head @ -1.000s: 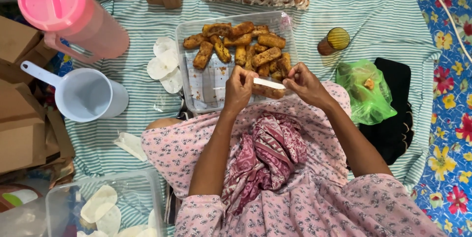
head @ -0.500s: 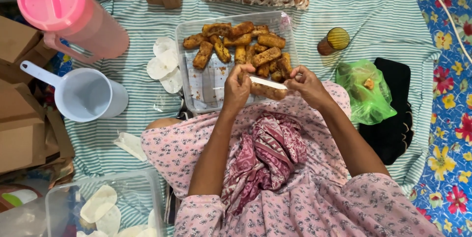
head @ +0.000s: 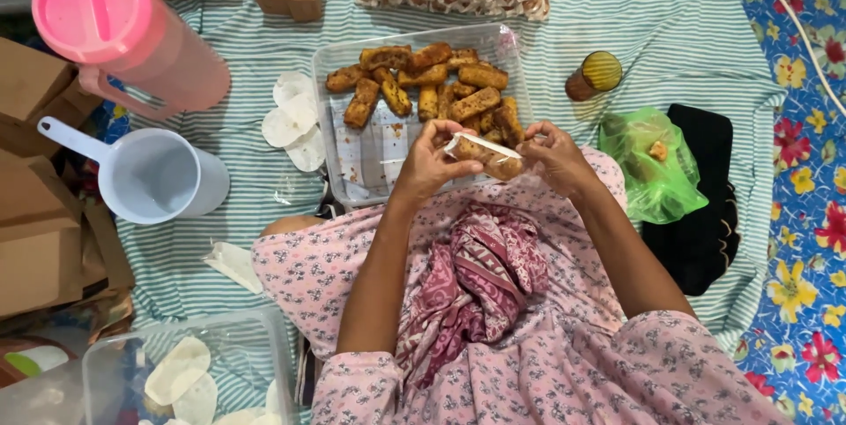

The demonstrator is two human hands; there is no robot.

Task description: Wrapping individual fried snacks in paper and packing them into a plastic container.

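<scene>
Left hand and right hand both pinched shut on one wrapped fried roll.

Fingers grip opposite ends of the roll, held level just above the clear tray's near edge, likely so the thin clear wrapper with its white strip stays taut. More fried rolls lie piled in the tray's far half; white round papers lie just beside it on the striped cloth.
</scene>
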